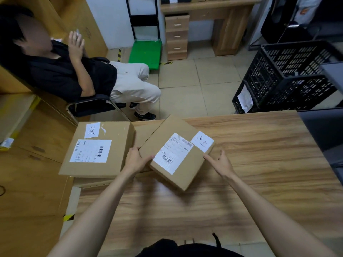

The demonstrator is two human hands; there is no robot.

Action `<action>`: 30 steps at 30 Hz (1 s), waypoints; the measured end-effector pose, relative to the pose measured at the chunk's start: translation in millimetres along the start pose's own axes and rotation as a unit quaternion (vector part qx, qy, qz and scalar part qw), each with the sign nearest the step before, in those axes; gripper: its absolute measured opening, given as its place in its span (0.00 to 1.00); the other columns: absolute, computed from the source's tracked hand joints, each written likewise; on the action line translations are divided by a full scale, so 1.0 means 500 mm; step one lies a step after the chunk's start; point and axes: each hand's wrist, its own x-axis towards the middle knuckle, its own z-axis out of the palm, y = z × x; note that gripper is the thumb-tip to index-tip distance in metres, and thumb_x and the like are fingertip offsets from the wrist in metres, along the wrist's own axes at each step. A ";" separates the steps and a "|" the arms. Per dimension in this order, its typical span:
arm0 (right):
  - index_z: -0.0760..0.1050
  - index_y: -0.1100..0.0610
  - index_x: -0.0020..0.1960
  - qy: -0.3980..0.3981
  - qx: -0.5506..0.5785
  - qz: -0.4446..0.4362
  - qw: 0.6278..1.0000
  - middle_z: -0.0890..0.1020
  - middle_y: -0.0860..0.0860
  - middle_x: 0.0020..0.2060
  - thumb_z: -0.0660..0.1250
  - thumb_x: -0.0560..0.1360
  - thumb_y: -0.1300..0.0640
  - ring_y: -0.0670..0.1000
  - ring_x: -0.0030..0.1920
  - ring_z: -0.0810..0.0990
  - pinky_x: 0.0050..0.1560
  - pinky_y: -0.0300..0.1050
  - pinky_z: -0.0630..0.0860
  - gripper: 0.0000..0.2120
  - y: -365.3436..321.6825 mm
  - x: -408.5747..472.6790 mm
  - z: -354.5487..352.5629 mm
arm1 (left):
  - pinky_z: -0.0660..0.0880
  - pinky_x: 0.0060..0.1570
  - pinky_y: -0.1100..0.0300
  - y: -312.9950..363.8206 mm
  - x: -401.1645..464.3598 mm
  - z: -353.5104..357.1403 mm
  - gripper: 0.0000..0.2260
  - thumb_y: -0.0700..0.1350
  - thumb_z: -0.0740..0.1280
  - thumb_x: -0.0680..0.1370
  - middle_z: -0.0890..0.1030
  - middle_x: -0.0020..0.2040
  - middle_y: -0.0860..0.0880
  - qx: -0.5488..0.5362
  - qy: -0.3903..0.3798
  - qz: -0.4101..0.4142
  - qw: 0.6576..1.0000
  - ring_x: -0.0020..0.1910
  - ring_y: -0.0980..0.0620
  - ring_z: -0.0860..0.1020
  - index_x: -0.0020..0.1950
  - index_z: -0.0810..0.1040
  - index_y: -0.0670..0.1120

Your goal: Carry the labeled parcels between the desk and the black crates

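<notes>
Matt cardboard parcel (174,153), wood-grain desk (259,164), perforated plastic crates (289,76).

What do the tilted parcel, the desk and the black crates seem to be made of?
Tilted parcel: brown cardboard, matte, with white paper labels stuck on. Desk: wood or wood-look laminate, smooth with streaky grain. Black crates: probably moulded plastic, walls slotted in a lattice.

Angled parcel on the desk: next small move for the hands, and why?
Probably close the right hand onto the angled parcel. The left hand already grips its left corner, while the right has straight fingers just touching the right edge. With both sides held, it can lift toward the black crates.
</notes>
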 end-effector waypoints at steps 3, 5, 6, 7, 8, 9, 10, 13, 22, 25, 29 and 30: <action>0.59 0.63 0.77 -0.014 0.005 0.021 1.000 0.73 0.60 0.70 0.74 0.74 0.44 0.56 0.69 0.73 0.69 0.46 0.68 0.42 0.023 -0.019 0.014 | 0.69 0.68 0.49 -0.012 -0.033 0.020 0.41 0.62 0.76 0.72 0.70 0.70 0.39 0.009 -0.001 -0.017 1.000 0.71 0.39 0.69 0.76 0.66 0.41; 0.67 0.62 0.74 -0.073 0.039 0.015 0.996 0.76 0.59 0.67 0.73 0.76 0.47 0.53 0.65 0.76 0.68 0.46 0.71 0.33 0.027 -0.038 0.033 | 0.73 0.64 0.49 -0.020 -0.056 0.033 0.42 0.67 0.74 0.69 0.75 0.67 0.41 0.004 -0.012 -0.022 1.000 0.67 0.39 0.73 0.75 0.70 0.44; 0.70 0.60 0.72 -0.098 0.052 0.004 0.994 0.78 0.57 0.66 0.72 0.76 0.50 0.52 0.64 0.77 0.69 0.48 0.71 0.29 0.020 -0.052 0.040 | 0.75 0.60 0.51 -0.026 -0.066 0.040 0.41 0.69 0.73 0.67 0.79 0.63 0.43 -0.002 -0.020 -0.023 1.000 0.64 0.41 0.76 0.72 0.73 0.45; 0.71 0.59 0.71 -0.112 0.064 -0.014 0.992 0.80 0.55 0.65 0.72 0.77 0.53 0.51 0.63 0.79 0.70 0.50 0.72 0.25 0.014 -0.059 0.046 | 0.76 0.57 0.52 -0.029 -0.075 0.044 0.39 0.70 0.73 0.66 0.82 0.59 0.46 -0.017 -0.025 -0.021 0.999 0.60 0.43 0.79 0.68 0.76 0.46; 0.72 0.58 0.70 -0.111 0.063 -0.035 0.991 0.81 0.52 0.63 0.71 0.78 0.56 0.51 0.63 0.79 0.70 0.52 0.72 0.23 0.015 -0.062 0.050 | 0.76 0.54 0.55 -0.032 -0.083 0.049 0.36 0.69 0.73 0.67 0.83 0.55 0.49 -0.043 -0.027 -0.016 0.999 0.57 0.45 0.80 0.65 0.78 0.47; 0.73 0.58 0.69 -0.103 0.061 -0.051 0.991 0.81 0.50 0.61 0.70 0.78 0.59 0.52 0.62 0.80 0.69 0.52 0.73 0.21 0.015 -0.062 0.052 | 0.75 0.52 0.58 -0.030 -0.091 0.051 0.32 0.66 0.75 0.69 0.84 0.52 0.50 -0.075 -0.027 -0.009 0.997 0.54 0.49 0.81 0.64 0.79 0.46; 0.73 0.58 0.69 -0.094 0.055 -0.063 0.992 0.81 0.50 0.60 0.69 0.78 0.61 0.52 0.62 0.80 0.68 0.50 0.73 0.20 0.010 -0.063 0.048 | 0.75 0.51 0.61 -0.025 -0.099 0.050 0.26 0.60 0.76 0.72 0.84 0.50 0.52 -0.101 -0.026 -0.003 0.995 0.50 0.53 0.81 0.63 0.80 0.45; 0.72 0.59 0.70 -0.091 0.049 -0.085 0.991 0.81 0.51 0.60 0.68 0.79 0.63 0.50 0.61 0.79 0.64 0.45 0.73 0.20 0.000 -0.070 0.034 | 0.72 0.42 0.76 -0.016 -0.116 0.050 0.18 0.50 0.74 0.77 0.83 0.49 0.52 -0.142 -0.016 0.014 0.990 0.44 0.66 0.78 0.64 0.80 0.43; 0.72 0.58 0.72 -0.058 0.078 -0.176 0.980 0.80 0.47 0.62 0.68 0.79 0.60 0.47 0.64 0.77 0.67 0.40 0.72 0.21 -0.131 -0.072 -0.039 | 0.76 0.57 0.59 0.084 -0.127 -0.021 0.20 0.52 0.74 0.77 0.83 0.56 0.56 -0.225 0.064 0.113 0.966 0.57 0.55 0.81 0.68 0.78 0.51; 0.65 0.61 0.76 -0.023 0.100 -0.222 0.970 0.73 0.53 0.72 0.70 0.79 0.55 0.51 0.71 0.72 0.73 0.45 0.67 0.30 -0.229 -0.077 -0.076 | 0.76 0.56 0.63 0.155 -0.123 -0.076 0.21 0.53 0.73 0.78 0.84 0.59 0.58 -0.257 0.086 0.164 0.948 0.57 0.61 0.81 0.70 0.76 0.53; 0.68 0.57 0.75 -0.002 0.124 -0.316 0.941 0.77 0.49 0.68 0.68 0.80 0.57 0.46 0.67 0.75 0.71 0.45 0.70 0.24 -0.377 -0.102 -0.134 | 0.77 0.55 0.64 0.268 -0.130 -0.177 0.19 0.54 0.73 0.77 0.82 0.53 0.66 -0.271 0.139 0.235 0.923 0.51 0.72 0.79 0.68 0.76 0.55; 0.70 0.56 0.74 -0.001 0.133 -0.340 0.931 0.79 0.47 0.65 0.67 0.80 0.58 0.44 0.65 0.78 0.69 0.44 0.72 0.22 -0.409 -0.109 -0.149 | 0.77 0.53 0.67 0.296 -0.136 -0.204 0.19 0.54 0.73 0.78 0.81 0.53 0.66 -0.276 0.148 0.257 0.914 0.50 0.73 0.79 0.67 0.76 0.55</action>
